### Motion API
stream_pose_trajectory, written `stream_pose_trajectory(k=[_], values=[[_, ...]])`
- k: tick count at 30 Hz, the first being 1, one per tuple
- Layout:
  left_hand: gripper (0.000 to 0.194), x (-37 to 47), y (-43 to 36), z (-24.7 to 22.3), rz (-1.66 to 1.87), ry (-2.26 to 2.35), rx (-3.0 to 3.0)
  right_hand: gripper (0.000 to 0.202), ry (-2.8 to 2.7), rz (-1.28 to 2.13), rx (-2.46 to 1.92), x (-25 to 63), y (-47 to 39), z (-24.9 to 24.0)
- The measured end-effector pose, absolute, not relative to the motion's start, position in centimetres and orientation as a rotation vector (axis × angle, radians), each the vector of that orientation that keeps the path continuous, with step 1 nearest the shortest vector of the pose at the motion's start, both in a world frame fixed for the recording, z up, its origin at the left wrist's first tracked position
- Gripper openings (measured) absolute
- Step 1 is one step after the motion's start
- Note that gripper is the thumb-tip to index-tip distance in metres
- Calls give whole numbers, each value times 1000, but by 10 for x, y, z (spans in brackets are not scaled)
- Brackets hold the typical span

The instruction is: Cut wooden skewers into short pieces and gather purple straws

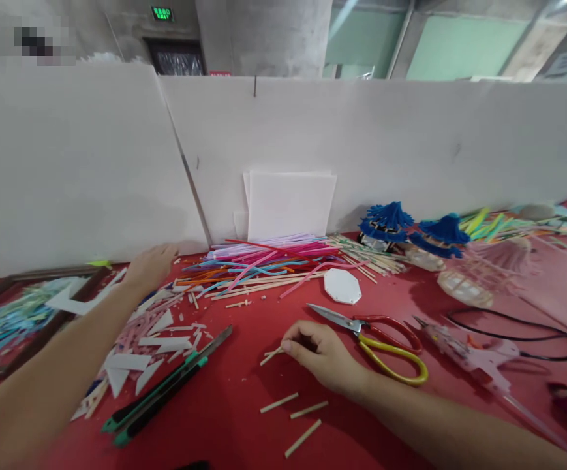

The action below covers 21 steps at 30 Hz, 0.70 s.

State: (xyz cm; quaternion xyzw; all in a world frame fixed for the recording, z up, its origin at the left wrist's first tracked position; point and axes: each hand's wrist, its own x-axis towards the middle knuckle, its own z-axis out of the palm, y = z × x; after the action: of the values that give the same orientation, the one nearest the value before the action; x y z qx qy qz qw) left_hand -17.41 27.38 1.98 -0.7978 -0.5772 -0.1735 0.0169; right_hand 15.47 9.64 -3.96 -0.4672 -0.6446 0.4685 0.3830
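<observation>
My right hand [317,352] is closed in a pinch on short wooden sticks [272,356], just above the red tabletop. Several more cut wooden sticks [305,438] lie loose below it. Beside that hand are scissors [385,336] with one red and one yellow handle, blades apart. My left hand [152,269] reaches far forward over a heap of white and pink scraps [153,333], close to the white board. Its fingers look stretched out, with nothing visible in them. Two green-and-black utility knives [166,388] lie between my arms, the upper one with its blade out.
Colored pipe cleaners [273,258] are piled at the back before white sheets [290,205]. A white octagonal piece [342,286] lies nearby. Blue-roofed models [385,225] and a glue gun [479,356] with a black cord are on the right. A brown frame [16,365] lies left. White boards [385,143] wall the back.
</observation>
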Motion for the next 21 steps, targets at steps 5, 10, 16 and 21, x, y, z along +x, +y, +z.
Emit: stream_pose_trajectory(k=[5,10,16,21], values=[[6,-152,241,35,-1331,-1681,-2179,20,-1554,1218,-1151,154,97,-44],[10,-108,181,60,-2171,-1514,-1735,22,-1476,1240,-1078,155,98,-48],[8,-28,91,53,-3535,-1877,-1360,31,-1404,1183,-1051,167,94,-48],[7,6,38,13,-3182,-2901,-1351,26,-1384,1197,-1071,181,80,-46]])
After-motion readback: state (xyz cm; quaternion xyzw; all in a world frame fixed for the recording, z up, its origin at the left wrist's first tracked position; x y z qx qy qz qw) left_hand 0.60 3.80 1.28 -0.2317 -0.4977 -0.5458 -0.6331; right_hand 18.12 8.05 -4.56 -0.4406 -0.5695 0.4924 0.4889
